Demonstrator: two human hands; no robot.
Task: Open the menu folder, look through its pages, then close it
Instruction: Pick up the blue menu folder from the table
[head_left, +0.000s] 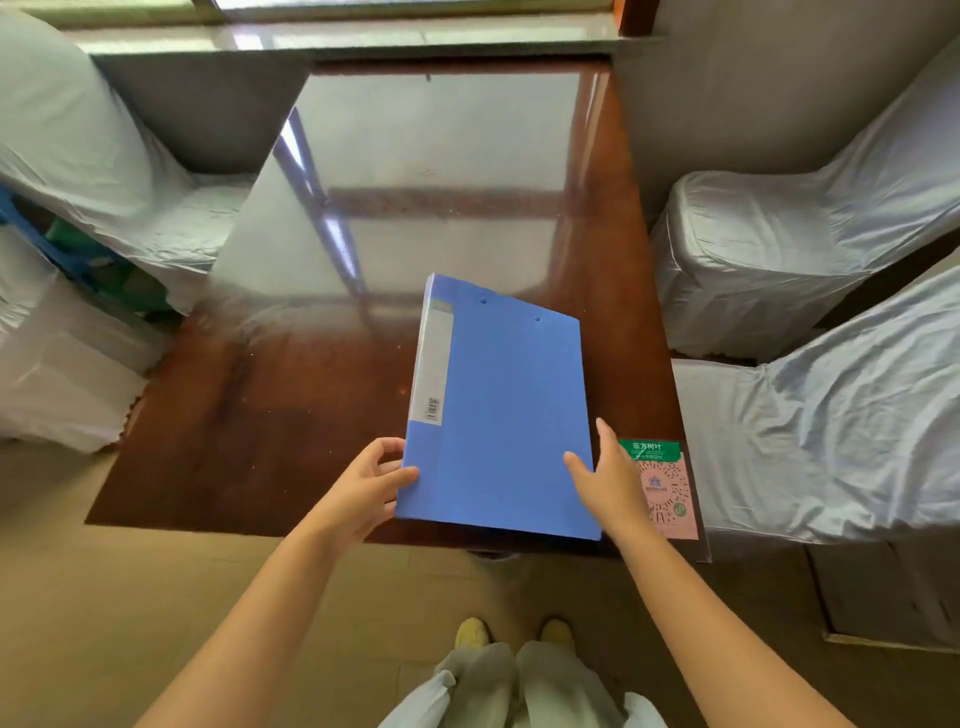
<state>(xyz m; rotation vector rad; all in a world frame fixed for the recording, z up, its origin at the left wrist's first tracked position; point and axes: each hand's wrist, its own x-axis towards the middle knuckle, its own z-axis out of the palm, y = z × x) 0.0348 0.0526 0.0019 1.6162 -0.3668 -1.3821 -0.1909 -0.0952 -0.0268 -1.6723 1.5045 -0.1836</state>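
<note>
A blue menu folder (506, 410) lies shut on the glossy dark wooden table (270, 415), near its front edge. Its spine, with a grey label and a barcode, faces left. My left hand (366, 486) grips the folder's near left corner, thumb on the cover and fingers curled at the spine. My right hand (610, 480) rests at the folder's near right edge, thumb on the cover and fingers spread along the side.
A pink card with a green header and a QR code (670, 493) lies on the table right of the folder. Chairs draped in pale cloth stand on the left (104, 171) and right (810, 249). A windowsill runs along the table's far end.
</note>
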